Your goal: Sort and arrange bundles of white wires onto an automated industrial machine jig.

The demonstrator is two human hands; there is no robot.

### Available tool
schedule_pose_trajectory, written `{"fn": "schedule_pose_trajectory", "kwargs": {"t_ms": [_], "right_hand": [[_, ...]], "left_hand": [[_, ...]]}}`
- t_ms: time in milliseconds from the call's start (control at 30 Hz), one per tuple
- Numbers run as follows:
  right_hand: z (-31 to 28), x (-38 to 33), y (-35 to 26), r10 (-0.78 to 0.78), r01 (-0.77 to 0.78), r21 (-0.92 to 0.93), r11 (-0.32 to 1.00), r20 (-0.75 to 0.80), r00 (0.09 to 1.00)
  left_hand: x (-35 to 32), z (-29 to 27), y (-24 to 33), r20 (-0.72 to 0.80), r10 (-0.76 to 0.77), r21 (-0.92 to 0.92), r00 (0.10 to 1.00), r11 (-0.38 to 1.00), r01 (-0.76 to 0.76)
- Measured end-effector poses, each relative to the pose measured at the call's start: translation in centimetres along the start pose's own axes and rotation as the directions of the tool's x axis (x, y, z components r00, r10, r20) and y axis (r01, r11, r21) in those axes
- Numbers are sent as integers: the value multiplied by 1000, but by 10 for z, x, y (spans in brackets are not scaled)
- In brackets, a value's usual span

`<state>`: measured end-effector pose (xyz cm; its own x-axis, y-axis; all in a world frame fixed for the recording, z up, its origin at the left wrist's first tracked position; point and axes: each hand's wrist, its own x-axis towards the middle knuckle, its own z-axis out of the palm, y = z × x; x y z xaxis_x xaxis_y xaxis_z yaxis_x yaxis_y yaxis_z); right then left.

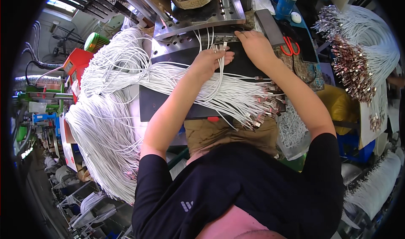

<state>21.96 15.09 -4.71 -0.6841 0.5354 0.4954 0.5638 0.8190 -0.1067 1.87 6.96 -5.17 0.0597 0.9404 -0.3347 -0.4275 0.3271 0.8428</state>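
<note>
Left hand [206, 63] is gripping several white cables [221, 69], upper center of frame. Right hand [254, 47] is sitting near the metal press [209, 18]; can't tell its grip.

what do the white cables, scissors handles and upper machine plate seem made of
White cables: probably satin plastic jackets, given their smooth bends. Scissors handles: likely smooth plastic, from the even red colour. Upper machine plate: polished metal, perhaps steel, judging by reflections.
</note>
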Motion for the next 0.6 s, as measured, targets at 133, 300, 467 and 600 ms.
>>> {"fn": "schedule_pose_trajectory", "kwargs": {"t_ms": [133,300,467,600], "right_hand": [[24,3,11,-126,117,-90,989,-113,986],[11,3,20,262,-525,619,584,467,844],[-2,3,11,440,-772,635,-30,702,560],[18,-8,0,487,-605,713,355,411,771]], "left_hand": [[-4,5,-1,-42,-54,97,998,994,58],[-5,14,2,-100,-98,252,990,960,121],[-2,21,5,-101,-155,372,983,910,182],[-1,29,5,-88,-166,396,982,899,188]]}}
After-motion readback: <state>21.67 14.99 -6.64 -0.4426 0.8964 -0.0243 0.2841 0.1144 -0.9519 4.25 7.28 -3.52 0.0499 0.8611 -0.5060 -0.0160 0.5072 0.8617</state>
